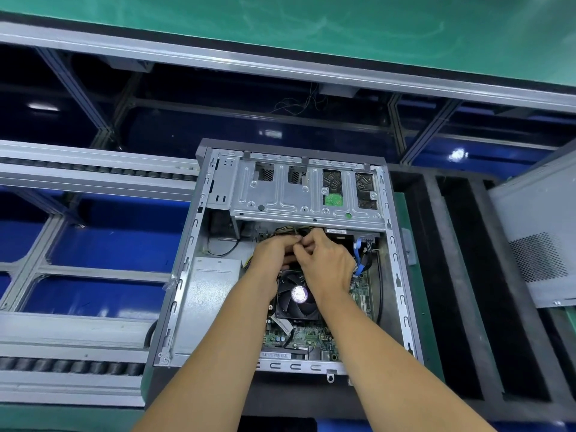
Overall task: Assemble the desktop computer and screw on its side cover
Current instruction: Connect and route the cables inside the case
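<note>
Open case [218, 182] lying flat at frame centre, its interior facing up; the side cover [542, 244] leans at the right edge, well apart and not yet fitted. Both hands work just below the drive cage [305, 194], above the fan [297, 294]. The left hand [274, 254] and right hand [324, 260] meet with fingers curled, each grip closed on the cables [290, 229], a yellow-and-black bundle that emerges under the cage edge; whether a connector lies between the fingertips cannot be told, since the hands hide it. The step in hand appears to be routing or seating an internal lead. To do it well, hold the plug body rather than the wires, align its key before pressing, and push straight down while the other hand steadies the slack. Keep the bundle clear of the fan blades and of the blue cable [358, 260] at the right, and tuck loose wire below the case rim so the cover can later seat flush.
</note>
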Action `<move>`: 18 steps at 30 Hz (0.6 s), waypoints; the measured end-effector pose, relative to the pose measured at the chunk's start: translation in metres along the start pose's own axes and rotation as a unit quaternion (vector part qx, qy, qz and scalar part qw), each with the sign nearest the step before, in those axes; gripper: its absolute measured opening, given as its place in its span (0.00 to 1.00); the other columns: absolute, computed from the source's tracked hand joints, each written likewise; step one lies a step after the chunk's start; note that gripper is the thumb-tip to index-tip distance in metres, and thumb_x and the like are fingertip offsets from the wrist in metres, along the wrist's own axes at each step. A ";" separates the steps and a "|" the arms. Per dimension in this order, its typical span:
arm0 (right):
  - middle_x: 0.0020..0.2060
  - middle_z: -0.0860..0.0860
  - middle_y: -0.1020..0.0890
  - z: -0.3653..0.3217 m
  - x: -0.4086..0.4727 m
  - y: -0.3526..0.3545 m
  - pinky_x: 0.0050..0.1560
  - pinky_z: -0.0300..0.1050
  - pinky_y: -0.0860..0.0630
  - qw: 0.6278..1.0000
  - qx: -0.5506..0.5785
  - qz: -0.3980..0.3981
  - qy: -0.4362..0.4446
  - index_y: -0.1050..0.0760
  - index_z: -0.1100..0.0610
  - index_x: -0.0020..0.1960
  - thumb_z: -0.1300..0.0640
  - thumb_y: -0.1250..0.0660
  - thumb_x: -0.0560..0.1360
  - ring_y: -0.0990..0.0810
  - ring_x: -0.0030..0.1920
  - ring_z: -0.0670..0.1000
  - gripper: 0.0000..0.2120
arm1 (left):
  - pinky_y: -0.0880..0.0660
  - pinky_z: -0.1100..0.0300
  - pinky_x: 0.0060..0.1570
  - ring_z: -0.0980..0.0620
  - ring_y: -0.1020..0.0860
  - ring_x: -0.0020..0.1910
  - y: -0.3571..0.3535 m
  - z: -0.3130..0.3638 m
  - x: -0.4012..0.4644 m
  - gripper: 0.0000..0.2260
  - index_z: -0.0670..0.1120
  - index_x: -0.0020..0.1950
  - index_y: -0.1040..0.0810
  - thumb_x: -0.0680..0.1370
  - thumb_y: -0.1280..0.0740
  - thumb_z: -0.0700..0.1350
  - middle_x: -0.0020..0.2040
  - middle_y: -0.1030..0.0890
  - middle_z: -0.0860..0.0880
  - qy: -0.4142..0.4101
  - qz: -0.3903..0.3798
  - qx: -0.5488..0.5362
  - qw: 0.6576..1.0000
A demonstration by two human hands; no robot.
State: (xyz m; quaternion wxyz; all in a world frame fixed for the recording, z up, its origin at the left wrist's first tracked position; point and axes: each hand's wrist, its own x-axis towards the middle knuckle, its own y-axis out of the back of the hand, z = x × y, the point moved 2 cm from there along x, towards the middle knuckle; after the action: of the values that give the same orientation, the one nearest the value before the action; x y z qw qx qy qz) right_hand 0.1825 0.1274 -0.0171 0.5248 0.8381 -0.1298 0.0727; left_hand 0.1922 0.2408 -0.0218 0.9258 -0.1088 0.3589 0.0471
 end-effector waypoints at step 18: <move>0.33 0.44 0.21 0.010 -0.003 -0.009 0.34 0.45 0.32 0.986 0.145 -0.075 -0.025 0.23 0.52 0.49 0.61 0.32 0.78 0.22 0.33 0.50 0.04 | 0.28 0.66 0.33 0.56 0.19 0.45 -0.002 -0.004 0.002 0.04 0.47 0.54 0.21 0.81 0.30 0.45 0.48 0.16 0.50 -0.034 0.047 -0.002 0.998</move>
State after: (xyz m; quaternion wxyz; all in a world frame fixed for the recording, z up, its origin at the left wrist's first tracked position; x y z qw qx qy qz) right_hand 0.1817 0.1226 -0.0300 0.3984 0.9142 -0.0677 0.0306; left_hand 0.1912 0.2379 -0.0256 0.9340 -0.0921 0.3318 0.0951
